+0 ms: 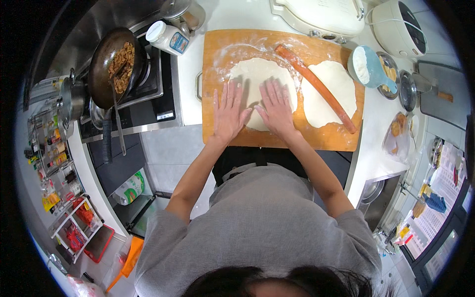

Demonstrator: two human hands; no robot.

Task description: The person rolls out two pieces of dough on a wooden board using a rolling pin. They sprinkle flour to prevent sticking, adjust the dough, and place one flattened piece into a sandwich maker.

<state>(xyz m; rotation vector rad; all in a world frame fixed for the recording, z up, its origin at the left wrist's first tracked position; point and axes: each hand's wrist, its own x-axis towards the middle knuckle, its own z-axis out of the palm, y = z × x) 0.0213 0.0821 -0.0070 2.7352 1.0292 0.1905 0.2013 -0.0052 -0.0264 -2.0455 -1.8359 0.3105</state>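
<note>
A flat round sheet of dough lies on a floured wooden board in front of me. My left hand rests palm down across its left edge, fingers apart, the outer ones over the bare board. On the dough's right part my right hand lies flat, its fingers pointing away from me. Both hands are floury and hold nothing. To the right is a second dough sheet, and a wooden rolling pin lies slantwise across it.
On the stove at left, a wok holds cooked minced filling and a metal spatula; its handle juts toward me. A white-lidded jar stands behind. A blue bowl of flour overhangs the board's right edge. A cream electric griddle sits at the back.
</note>
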